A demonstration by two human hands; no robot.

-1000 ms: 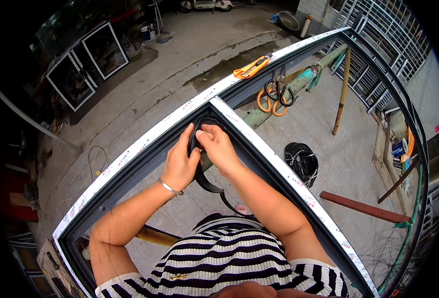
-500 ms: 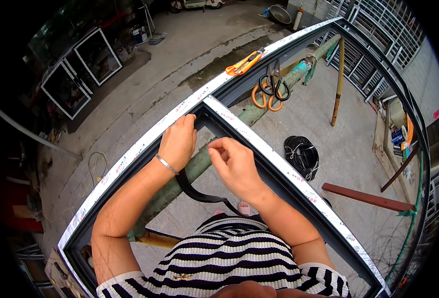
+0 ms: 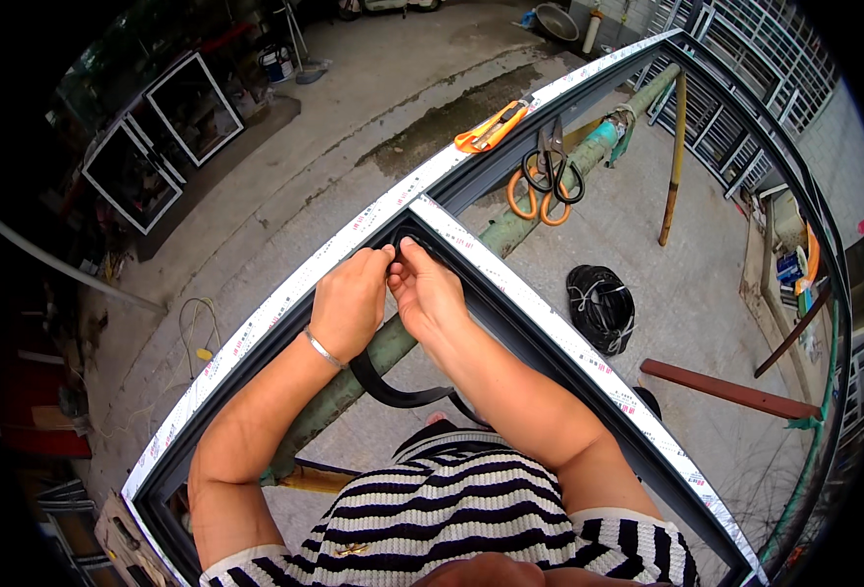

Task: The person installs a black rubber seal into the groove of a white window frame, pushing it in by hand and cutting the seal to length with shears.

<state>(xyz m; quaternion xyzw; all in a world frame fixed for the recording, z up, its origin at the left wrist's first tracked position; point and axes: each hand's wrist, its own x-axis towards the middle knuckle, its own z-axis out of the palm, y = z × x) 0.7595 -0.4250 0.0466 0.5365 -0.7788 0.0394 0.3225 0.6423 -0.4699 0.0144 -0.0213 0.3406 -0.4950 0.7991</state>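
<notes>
A large dark window frame (image 3: 569, 352), its outer faces covered in white printed film, spans the view in front of me. A black rubber strip (image 3: 385, 391) hangs in a loop below my hands. Its upper part runs up to the inner corner where the divider bar meets the long side. My left hand (image 3: 346, 305), with a bracelet at the wrist, is closed on the strip beside that corner. Close against it, my right hand (image 3: 426, 293) pinches the strip at the corner, thumb uppermost. The fingers partly hide where the strip meets the frame.
An orange utility knife (image 3: 493, 127) lies on the frame's film-covered side. Two pairs of scissors (image 3: 547, 186) hang nearby over a green pole (image 3: 510, 231) under the frame. On the ground lie a black coil (image 3: 600, 309) and a red-brown bar (image 3: 726, 387).
My right hand has moved up and left to the corner and closed on the strip beside my left hand. My left hand has barely shifted. The strip's hanging loop has changed shape.
</notes>
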